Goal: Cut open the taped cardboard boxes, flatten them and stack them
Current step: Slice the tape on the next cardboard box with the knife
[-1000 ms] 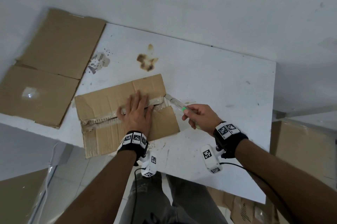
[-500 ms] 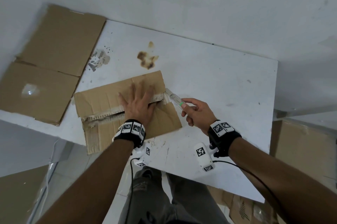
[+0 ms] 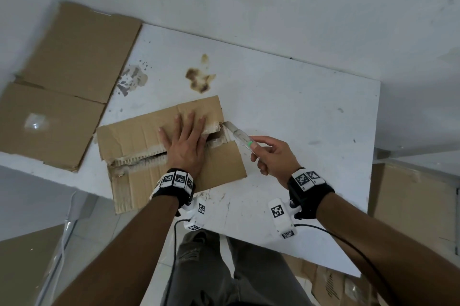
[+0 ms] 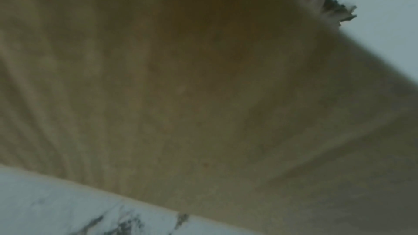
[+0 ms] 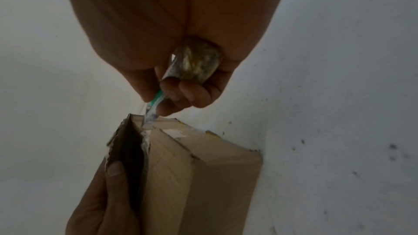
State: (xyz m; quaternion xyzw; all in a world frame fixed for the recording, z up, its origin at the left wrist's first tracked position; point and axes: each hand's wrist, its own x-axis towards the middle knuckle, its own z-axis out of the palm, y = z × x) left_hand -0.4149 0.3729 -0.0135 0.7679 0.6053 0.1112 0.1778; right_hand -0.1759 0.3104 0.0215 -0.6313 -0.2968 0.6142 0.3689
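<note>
Left hand (image 3: 185,142) flat on one box (image 3: 139,136), right hand (image 3: 272,157) gripping one cutter (image 3: 239,135).

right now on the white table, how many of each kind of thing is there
taped cardboard box, under the left hand: 1
flattened cardboard sheets, lying on the table's left edge: 2
cutter, in the right hand: 1
total: 4
</note>
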